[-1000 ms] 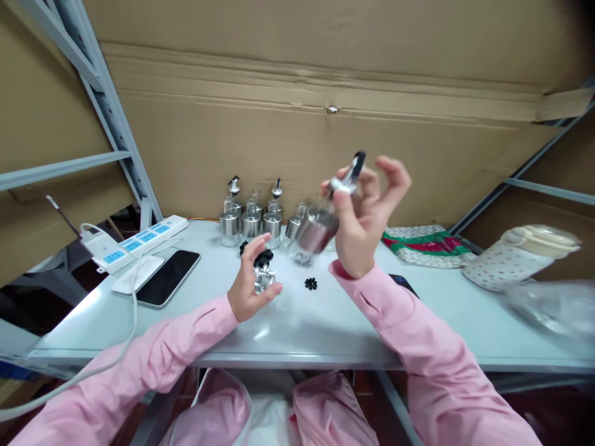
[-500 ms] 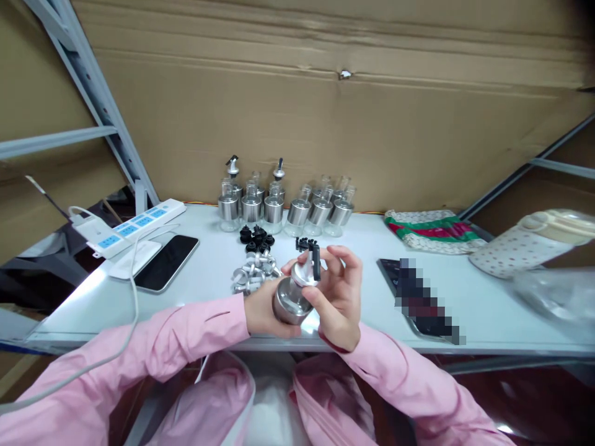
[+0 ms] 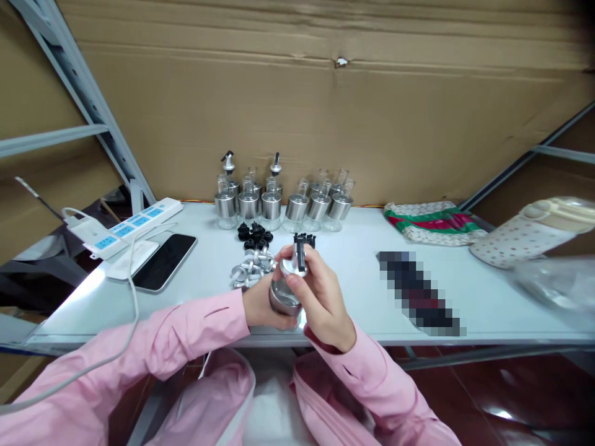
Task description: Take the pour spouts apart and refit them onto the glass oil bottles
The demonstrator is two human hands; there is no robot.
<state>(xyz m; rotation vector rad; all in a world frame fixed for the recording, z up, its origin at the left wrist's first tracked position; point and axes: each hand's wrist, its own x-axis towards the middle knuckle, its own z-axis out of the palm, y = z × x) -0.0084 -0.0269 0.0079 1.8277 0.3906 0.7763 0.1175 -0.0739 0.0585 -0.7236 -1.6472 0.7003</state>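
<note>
I have the left hand (image 3: 257, 307) closed round the lower part of a small steel-sleeved bottle (image 3: 281, 297), held just above the near edge of the table (image 3: 357, 260). Its fingers are mostly hidden behind the bottle. The right hand (image 3: 326, 301) pinches the pourer cap (image 3: 290, 267) sitting on the bottle's neck, and covers the bottle's right side, so I cannot tell whether the cap is fully seated. Just behind lie loose silver caps (image 3: 248, 273) and black stoppers (image 3: 254, 233), then a row of bottles (image 3: 283, 204) at the cardboard wall. An object to the right is pixelated (image 3: 418, 292) and unreadable.
</note>
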